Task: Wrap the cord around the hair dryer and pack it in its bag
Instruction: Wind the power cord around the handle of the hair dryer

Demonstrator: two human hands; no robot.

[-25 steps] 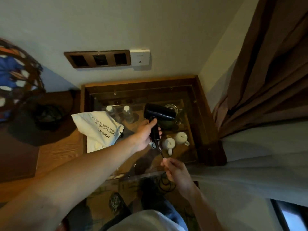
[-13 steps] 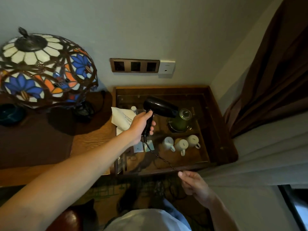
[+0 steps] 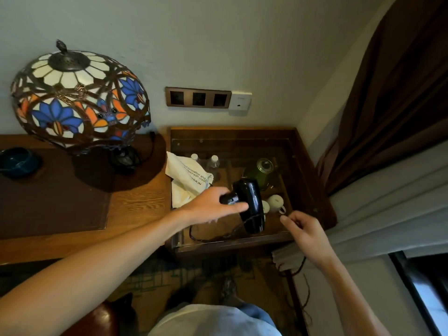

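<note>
My left hand [image 3: 213,205] grips the handle end of the black hair dryer [image 3: 251,204], which lies tilted just above the glass top of the side table [image 3: 312,166], barrel pointing toward me. The black cord [image 3: 213,236] loops from under the dryer across the glass near the front edge. To the right of the dryer, my right hand [image 3: 303,230] has its fingers curled and pinches the thin cord; more cord hangs below that wrist. The white printed bag [image 3: 186,177] lies crumpled on the table's left side, behind my left hand.
Under the glass stand two water bottles [image 3: 213,162], a green teapot [image 3: 263,169] and white cups [image 3: 276,202]. A stained-glass lamp [image 3: 77,98] and a dark bowl [image 3: 18,162] sit on the wooden desk at left. Wall sockets [image 3: 197,97] are behind; curtains [image 3: 388,117] hang at right.
The dryer has turned from upright to lying tilted low over the glass. My right hand has risen from below the table's front edge to beside the dryer, and the cord now loops on the glass.
</note>
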